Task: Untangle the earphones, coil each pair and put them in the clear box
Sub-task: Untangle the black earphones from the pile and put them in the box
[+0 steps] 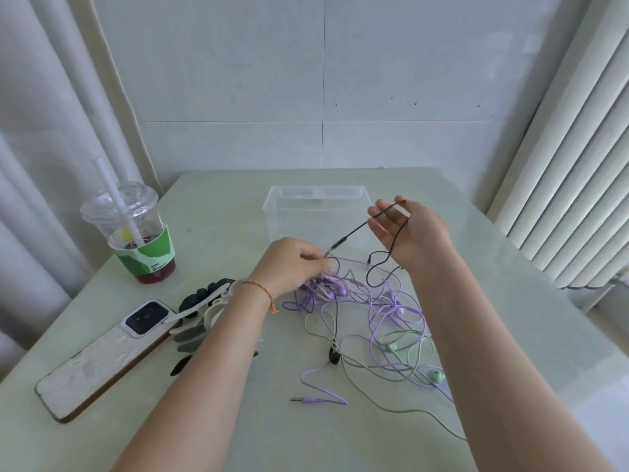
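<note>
A tangle of earphones lies on the pale table: purple cables (384,311), green earbuds (437,374) and a black earbud (333,356). A purple jack (306,399) lies loose at the front. The clear box (272,199) stands behind the tangle, with nothing visible in it. My right hand (413,233) is raised in front of the box. The black earphone cable (354,229) runs from under its thumb across its straight fingers, and another stretch hangs down its palm side. My left hand (292,264) has curled fingers over the purple bundle and pinches the black cable near its plug end.
A lidded drink cup with a straw (136,233) stands at the left. In front of it lie a phone (102,356) and a black and white clip-like object (204,301). White blinds (561,199) hang at the right, and a tiled wall lies behind the table.
</note>
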